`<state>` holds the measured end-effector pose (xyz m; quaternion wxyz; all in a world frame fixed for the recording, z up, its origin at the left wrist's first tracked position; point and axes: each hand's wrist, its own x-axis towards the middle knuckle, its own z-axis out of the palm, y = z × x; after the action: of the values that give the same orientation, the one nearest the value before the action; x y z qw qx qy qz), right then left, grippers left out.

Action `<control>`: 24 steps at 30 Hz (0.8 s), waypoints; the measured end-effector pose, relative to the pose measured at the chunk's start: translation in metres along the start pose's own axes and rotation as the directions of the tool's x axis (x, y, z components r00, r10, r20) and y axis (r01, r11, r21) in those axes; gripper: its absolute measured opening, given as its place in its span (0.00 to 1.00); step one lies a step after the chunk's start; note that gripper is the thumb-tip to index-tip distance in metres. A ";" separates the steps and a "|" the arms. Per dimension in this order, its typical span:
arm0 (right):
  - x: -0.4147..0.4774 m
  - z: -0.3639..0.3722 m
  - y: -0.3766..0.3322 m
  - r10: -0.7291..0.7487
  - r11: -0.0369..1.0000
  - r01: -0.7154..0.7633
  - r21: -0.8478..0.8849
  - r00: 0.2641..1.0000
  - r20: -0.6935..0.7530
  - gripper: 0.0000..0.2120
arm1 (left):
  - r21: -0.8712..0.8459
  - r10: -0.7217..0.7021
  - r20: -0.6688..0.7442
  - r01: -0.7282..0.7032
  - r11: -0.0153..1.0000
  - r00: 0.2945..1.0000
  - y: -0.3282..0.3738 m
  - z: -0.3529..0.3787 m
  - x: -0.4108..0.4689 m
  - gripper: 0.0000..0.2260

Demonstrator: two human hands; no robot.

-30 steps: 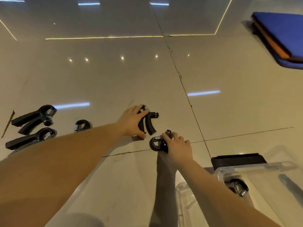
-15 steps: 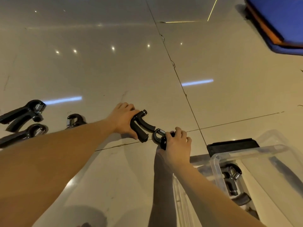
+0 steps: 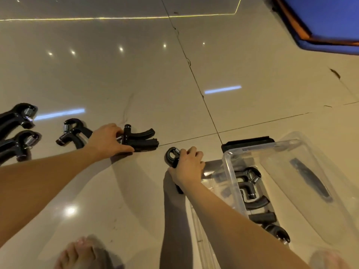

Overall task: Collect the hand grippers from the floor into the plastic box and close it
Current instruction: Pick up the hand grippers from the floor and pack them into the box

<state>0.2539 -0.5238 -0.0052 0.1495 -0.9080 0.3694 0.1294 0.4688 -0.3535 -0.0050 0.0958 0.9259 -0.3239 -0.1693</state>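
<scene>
My left hand (image 3: 107, 139) grips a black hand gripper (image 3: 140, 139) by its spring end, low over the tiled floor; its handles point right. My right hand (image 3: 187, 165) is curled round a second black hand gripper (image 3: 172, 155), whose spring loop sticks out to the left of my fingers. The clear plastic box (image 3: 231, 171) stands open at the right, just beside my right hand, with several hand grippers (image 3: 251, 188) inside. Three more hand grippers lie on the floor at the left: one (image 3: 72, 133) behind my left wrist and two (image 3: 16, 131) at the frame's edge.
The box's clear lid with a black latch (image 3: 247, 142) lies by the box on the floor. A blue and orange mat (image 3: 326, 22) sits at the far right. My bare foot (image 3: 81, 255) shows at the bottom. Pale glossy tiles stretch ahead.
Both hands have lifted their hand grippers off the floor and drawn them towards me and the box. The view has tilted down, showing more of the box.
</scene>
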 end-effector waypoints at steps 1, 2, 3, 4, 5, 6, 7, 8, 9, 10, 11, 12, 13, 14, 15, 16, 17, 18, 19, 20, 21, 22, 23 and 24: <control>-0.003 0.001 0.001 -0.007 1.000 0.007 0.008 1.000 0.000 0.26 | -0.014 -0.021 -0.015 0.021 1.000 1.000 0.001 -0.003 -0.006 0.32; -0.007 0.003 0.002 -0.017 1.000 0.017 0.011 1.000 0.004 0.25 | -0.033 -0.038 -0.030 0.037 0.999 0.999 0.003 -0.005 -0.013 0.32; -0.011 0.004 0.004 -0.031 0.999 0.031 0.014 0.999 0.008 0.25 | -0.055 -0.052 -0.043 0.049 0.997 0.998 0.006 -0.008 -0.019 0.32; -0.015 0.005 0.005 -0.048 0.999 0.048 0.021 0.999 0.009 0.25 | -0.077 -0.063 -0.056 0.059 0.995 0.996 0.011 -0.012 -0.026 0.32; -0.019 0.006 0.006 -0.063 0.997 0.062 0.037 0.998 0.009 0.25 | -0.098 -0.072 -0.071 0.065 0.993 0.995 0.015 -0.016 -0.033 0.32; -0.023 0.006 0.007 -0.075 0.995 0.075 0.062 0.997 0.005 0.25 | -0.122 -0.079 -0.084 0.068 0.990 0.993 0.020 -0.020 -0.040 0.32; -0.028 0.006 0.009 -0.089 0.991 0.089 0.097 0.996 0.001 0.25 | -0.148 -0.086 -0.097 0.071 0.986 0.992 0.024 -0.023 -0.047 0.31; -0.033 0.006 0.010 -0.108 0.985 0.108 0.137 0.994 -0.007 0.26 | -0.170 -0.093 -0.113 0.073 0.983 0.989 0.029 -0.027 -0.055 0.31; -0.039 0.004 0.010 -0.133 0.976 0.134 0.171 0.991 -0.018 0.26 | -0.185 -0.099 -0.132 0.073 0.980 0.986 0.033 -0.031 -0.063 0.32; -0.044 0.001 0.010 -0.162 0.968 0.164 0.191 0.986 -0.027 0.27 | -0.194 -0.100 -0.150 0.070 0.978 0.984 0.037 -0.036 -0.071 0.32; -0.050 -0.003 0.009 -0.190 0.960 0.193 0.203 0.981 -0.037 0.27 | -0.198 -0.096 -0.166 0.062 0.978 0.981 0.040 -0.042 -0.078 0.32; -0.055 -0.008 0.009 -0.211 0.952 0.216 0.217 0.976 -0.046 0.27 | -0.195 -0.084 -0.179 0.049 0.980 0.980 0.043 -0.049 -0.085 0.33; -0.061 -0.015 0.009 -0.229 0.943 0.236 0.235 0.972 -0.059 0.27 | -0.187 -0.069 -0.190 0.033 0.982 0.979 0.046 -0.056 -0.092 0.33; -0.068 -0.023 0.009 -0.247 0.934 0.258 0.249 0.966 -0.075 0.27 | -0.178 -0.055 -0.204 0.018 0.984 0.977 0.049 -0.063 -0.099 0.33; -0.075 -0.032 0.008 -0.270 0.924 0.284 0.255 0.959 -0.090 0.28 | -0.171 -0.045 -0.221 0.007 0.985 0.974 0.053 -0.071 -0.107 0.33; -0.082 -0.041 0.008 -0.297 0.915 0.313 0.253 0.950 -0.102 0.28 | -0.168 -0.041 -0.238 0.000 0.986 0.970 0.057 -0.078 -0.114 0.33; -0.090 -0.050 0.009 -0.325 0.907 0.342 0.245 0.939 -0.109 0.28 | -0.169 -0.039 -0.255 -0.005 0.986 0.966 0.062 -0.085 -0.122 0.33; -0.098 -0.060 0.010 -0.349 0.900 0.367 0.236 0.930 -0.114 0.28 | -0.171 -0.036 -0.271 -0.011 0.985 0.962 0.068 -0.092 -0.130 0.32; -0.105 -0.071 0.013 -0.372 0.892 0.391 0.227 0.920 -0.124 0.29 | -0.172 -0.031 -0.290 -0.021 0.985 0.957 0.074 -0.099 -0.138 0.32; -0.112 -0.082 0.016 -0.393 0.883 0.415 0.217 0.909 -0.139 0.29 | -0.167 -0.021 -0.310 -0.032 0.985 0.951 0.082 -0.106 -0.144 0.32; -0.119 -0.094 0.020 -0.416 0.875 0.441 0.201 0.896 -0.157 0.29 | -0.160 -0.011 -0.327 -0.043 0.986 0.945 0.090 -0.113 -0.151 0.32; -0.124 -0.106 0.026 -0.437 0.867 0.464 0.183 0.883 -0.172 0.29 | -0.151 -0.002 -0.345 -0.054 0.987 0.938 0.098 -0.120 -0.157 0.32; -0.130 -0.118 0.033 -0.457 0.858 0.486 0.165 0.870 -0.186 0.30 | -0.145 0.006 -0.366 -0.063 0.987 0.931 0.107 -0.127 -0.161 0.32; -0.136 -0.130 0.041 -0.475 0.849 0.506 0.153 0.858 -0.196 0.30 | -0.140 0.013 -0.387 -0.073 0.987 0.922 0.116 -0.134 -0.165 0.32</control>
<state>0.1472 -0.5134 0.1539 0.2392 -0.9597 0.1460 -0.0196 0.3323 -0.3296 0.1937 0.2312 0.9238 -0.3052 -0.0063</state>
